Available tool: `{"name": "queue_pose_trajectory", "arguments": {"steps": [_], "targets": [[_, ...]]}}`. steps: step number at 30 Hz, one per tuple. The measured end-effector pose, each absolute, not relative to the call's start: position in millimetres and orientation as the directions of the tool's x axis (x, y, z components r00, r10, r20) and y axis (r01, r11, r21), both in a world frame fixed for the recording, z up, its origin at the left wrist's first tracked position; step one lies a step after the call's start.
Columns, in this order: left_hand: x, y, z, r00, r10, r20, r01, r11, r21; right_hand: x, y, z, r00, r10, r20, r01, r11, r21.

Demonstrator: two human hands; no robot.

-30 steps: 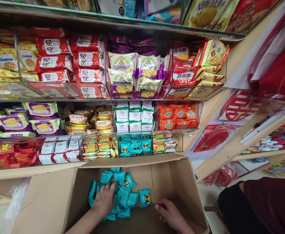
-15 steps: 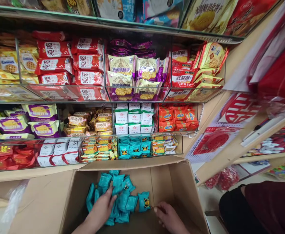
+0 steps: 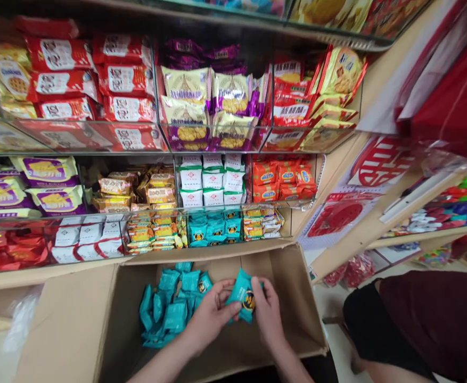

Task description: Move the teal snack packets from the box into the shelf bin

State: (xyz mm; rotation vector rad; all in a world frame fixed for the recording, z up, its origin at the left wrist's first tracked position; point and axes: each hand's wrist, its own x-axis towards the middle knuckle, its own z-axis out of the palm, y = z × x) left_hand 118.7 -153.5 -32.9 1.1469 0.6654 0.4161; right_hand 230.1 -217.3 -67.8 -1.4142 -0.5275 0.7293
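Between my two hands, over the cardboard box, is a teal snack packet with a black and yellow picture. My left hand grips its left side, thumb across the front. The fingers of my right hand pinch its right edge. Part of the packet is hidden behind the fingers. A loose heap of similar teal packets fills the left part of the box, partly behind my left forearm.
Behind the box, a glass-fronted shelf holds sorted snacks, including a compartment of teal packets. Red hanging decorations crowd the right side. A person in dark clothing is at the lower right. A box flap spreads left.
My left hand has come off the heap and moved right. My right hand has risen, and both now hold a teal packet. The view has shifted slightly, with the shelves higher in it.
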Motion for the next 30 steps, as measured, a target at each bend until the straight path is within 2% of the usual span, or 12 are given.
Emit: {"name": "queue_pose_trajectory", "arguments": {"steps": [4,11,13,18,20,22,25,27,30], "targets": [[118,-152,-32,0.741,0.619,-0.259,0.007,0.378,0.926,231,-219,-60,0.705,0.698,-0.127,-0.274,0.103,-0.956],[110,-151,-37,0.713,0.648,-0.269,0.008,0.376,0.926,227,-221,-66,0.695,0.685,-0.217,-0.383,0.098,-0.918],[107,-152,-38,0.741,0.618,-0.263,0.011,0.380,0.925,228,-223,-69,0.694,0.694,-0.193,-0.339,0.078,-0.938],[104,-152,-40,0.800,0.536,-0.271,0.104,0.322,0.941,226,-228,-76,0.571,0.820,-0.028,-0.041,-0.006,-0.999],[106,-152,-40,0.784,0.560,-0.266,0.109,0.298,0.948,223,-230,-79,0.560,0.828,-0.035,-0.066,0.002,-0.998],[107,-151,-40,0.739,0.631,-0.236,0.065,0.283,0.957,220,-231,-81,0.528,0.845,-0.080,-0.191,0.026,-0.981],[105,-146,-40,0.666,0.707,-0.238,0.040,0.285,0.958,218,-235,-83,0.338,0.932,-0.134,-0.331,-0.016,-0.944],[100,-141,-37,0.682,0.681,-0.267,0.093,0.281,0.955,219,-239,-81,0.240,0.961,-0.138,-0.287,-0.065,-0.956],[93,-133,-29,0.799,0.525,-0.295,0.222,0.198,0.955,222,-243,-73,0.203,0.975,-0.084,-0.085,-0.068,-0.994]]}}
